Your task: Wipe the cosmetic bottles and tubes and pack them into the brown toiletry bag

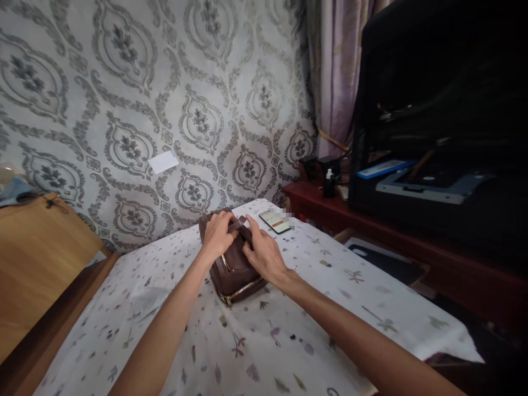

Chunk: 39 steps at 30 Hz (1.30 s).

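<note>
A brown leather bag (237,269) with gold zips lies on the patterned white cloth (231,352) in front of me. My left hand (219,234) is over its far left part, fingers curled on a brown strap (238,223) that loops up from the top. From the right, my right hand (266,253) pinches the same strap near its other end, with the thumb against the bag. Parts of the strap and the bag's top are hidden under my fingers. One zip runs along the bag's near edge, and a shorter one crosses its side.
Just beyond my right hand lies a phone (275,221) with its screen lit. A wooden panel (45,264) borders the cloth on the left. On the right stand a dark red cabinet (319,206), a small black bottle (329,184) and a large black screen (437,121).
</note>
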### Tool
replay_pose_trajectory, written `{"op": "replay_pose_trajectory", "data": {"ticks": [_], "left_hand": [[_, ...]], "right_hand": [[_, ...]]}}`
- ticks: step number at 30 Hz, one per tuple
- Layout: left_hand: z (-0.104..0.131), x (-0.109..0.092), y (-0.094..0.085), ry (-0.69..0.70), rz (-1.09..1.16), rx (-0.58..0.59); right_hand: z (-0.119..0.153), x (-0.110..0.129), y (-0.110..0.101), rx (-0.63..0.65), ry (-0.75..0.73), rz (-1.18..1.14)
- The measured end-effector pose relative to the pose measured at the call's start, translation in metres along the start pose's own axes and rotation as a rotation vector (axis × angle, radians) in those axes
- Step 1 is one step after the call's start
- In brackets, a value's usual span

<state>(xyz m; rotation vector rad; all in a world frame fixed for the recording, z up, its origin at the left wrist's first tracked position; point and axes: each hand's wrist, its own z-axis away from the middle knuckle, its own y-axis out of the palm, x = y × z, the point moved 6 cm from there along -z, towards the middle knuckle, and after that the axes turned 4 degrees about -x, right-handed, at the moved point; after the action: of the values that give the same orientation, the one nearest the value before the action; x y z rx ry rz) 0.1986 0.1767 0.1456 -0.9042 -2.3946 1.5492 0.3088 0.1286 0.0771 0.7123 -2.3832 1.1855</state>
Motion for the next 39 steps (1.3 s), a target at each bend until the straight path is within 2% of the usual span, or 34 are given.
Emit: {"op": "replay_pose_trajectory", "data": {"ticks": [10,15,19,23,26,30,35,39], "left_hand": [[-0.003,-0.002,0.001,-0.014,-0.079,-0.021],[-0.003,-0.001,0.0,-0.017,-0.081,-0.017],[-0.001,-0.001,-0.001,-0.009,-0.06,-0.008],[0.0,-0.001,-0.002,-0.001,-0.031,-0.008],[0.0,0.001,-0.001,-0.004,-0.009,-0.011],[0.0,0.002,0.0,-0.009,0.017,-0.012],[0.0,0.004,0.001,-0.005,0.051,-0.018],[0.001,0.004,-0.001,0.005,0.096,-0.034]], "right_hand": [[-0.002,0.009,-0.01,-0.008,-0.057,0.017],[-0.006,0.014,-0.014,0.013,-0.013,0.067],[-0.005,0.007,-0.013,-0.021,0.032,-0.069],[0.007,-0.015,-0.015,-0.09,0.051,-0.359],[0.022,-0.03,-0.007,-0.035,0.033,-0.542],[0.036,-0.036,0.007,0.025,-0.02,-0.683],[0.038,-0.042,0.02,0.0,0.071,-0.652],[0.038,-0.045,0.024,-0.004,0.078,-0.629]]}}
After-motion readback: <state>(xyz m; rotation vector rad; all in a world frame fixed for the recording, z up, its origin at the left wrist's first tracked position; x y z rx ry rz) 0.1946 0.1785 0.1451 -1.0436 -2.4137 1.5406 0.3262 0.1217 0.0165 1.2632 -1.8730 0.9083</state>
